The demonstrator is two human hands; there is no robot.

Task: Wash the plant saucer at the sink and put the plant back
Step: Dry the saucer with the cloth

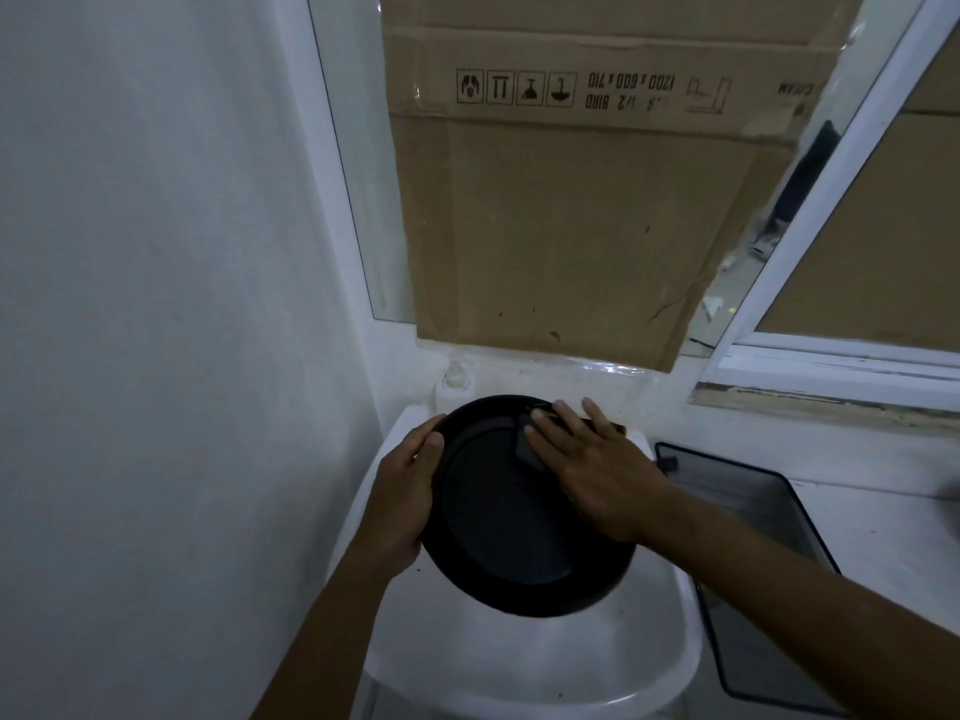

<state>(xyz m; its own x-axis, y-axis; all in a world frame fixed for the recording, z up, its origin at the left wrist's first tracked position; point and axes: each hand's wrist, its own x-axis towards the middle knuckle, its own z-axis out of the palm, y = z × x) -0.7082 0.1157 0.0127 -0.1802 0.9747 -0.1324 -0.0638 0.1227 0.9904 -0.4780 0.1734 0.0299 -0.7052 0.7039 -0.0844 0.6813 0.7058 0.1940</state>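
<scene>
Head view. We hold a black plant saucer (498, 522) above the basin of a white sink (649, 646), tilted so that its hollow inner face turns toward us. Our left hand (402, 491) grasps the saucer at its left rim, thumb on the inner edge and the other fingers curled behind it. Our right hand (597, 470) lies across the upper right part of the saucer, fingers straight and together, pressing a small dark pad (527, 452) flat against the inner face; whether it is a sponge or a cloth we cannot tell. Just to the right of the sink, a dark-rimmed rectangular tray (769, 537) rests on the white counter (883, 537). Behind the sink, a sheet of brown cardboard (561, 226) with printed handling symbols covers the window, beside a white window frame (831, 200). A plain white wall (156, 304) fills the left side. No water is seen running.
</scene>
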